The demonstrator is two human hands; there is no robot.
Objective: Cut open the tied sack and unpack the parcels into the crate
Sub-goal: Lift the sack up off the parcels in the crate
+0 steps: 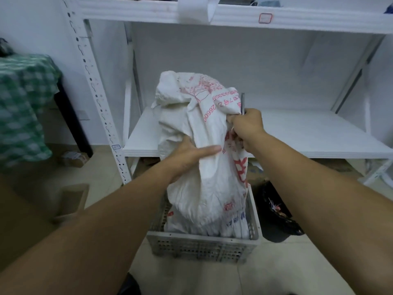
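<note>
- White shelving (276, 143) behind; sack (204, 188) upright in grey crate (202, 248).
- Left hand (187, 158) grips a fold; right hand (247, 126) fists a thin blade (242, 103).
- Best cut the tie away from the left hand.

On the sack (204, 188) I read red print, upside down: digits like 2660 and 9335. Its big red characters and faint blue writing are too blurred. The red-framed label (265, 18) on the shelf (148, 11) is illegible.
</note>
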